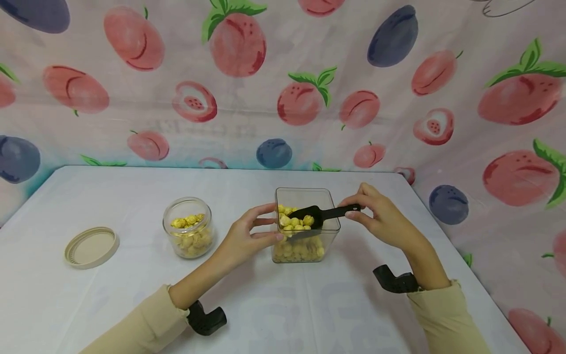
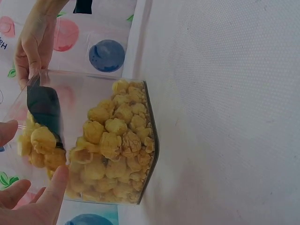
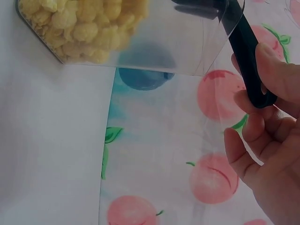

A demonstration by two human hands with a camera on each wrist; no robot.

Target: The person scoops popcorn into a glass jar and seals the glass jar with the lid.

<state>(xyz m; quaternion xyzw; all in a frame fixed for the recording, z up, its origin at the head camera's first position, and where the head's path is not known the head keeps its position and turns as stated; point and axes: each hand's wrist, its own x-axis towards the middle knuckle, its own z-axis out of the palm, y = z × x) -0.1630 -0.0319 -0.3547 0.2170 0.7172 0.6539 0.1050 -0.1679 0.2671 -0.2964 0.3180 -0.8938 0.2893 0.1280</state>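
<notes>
A clear square container (image 1: 329,241) holds yellow popcorn (image 2: 112,145), heaped in its lower part. My left hand (image 1: 249,231) grips its left side near the rim, with the thumb at the front corner and the fingers spread behind. Pinched by its handle end in my right hand (image 1: 382,214) is a black scoop (image 1: 325,214). The scoop's bowl lies inside the container's upper part, tilted down to the left and loaded with several pieces of popcorn. In the right wrist view, the thumb presses the scoop handle (image 3: 246,61) against the fingers.
To the left, a round clear jar (image 1: 187,228) stands uncapped, partly filled with popcorn. Farther left a beige round lid (image 1: 91,247) lies on the white table (image 1: 283,305). A fruit-print cloth (image 1: 247,98) hangs behind the table and along its right side.
</notes>
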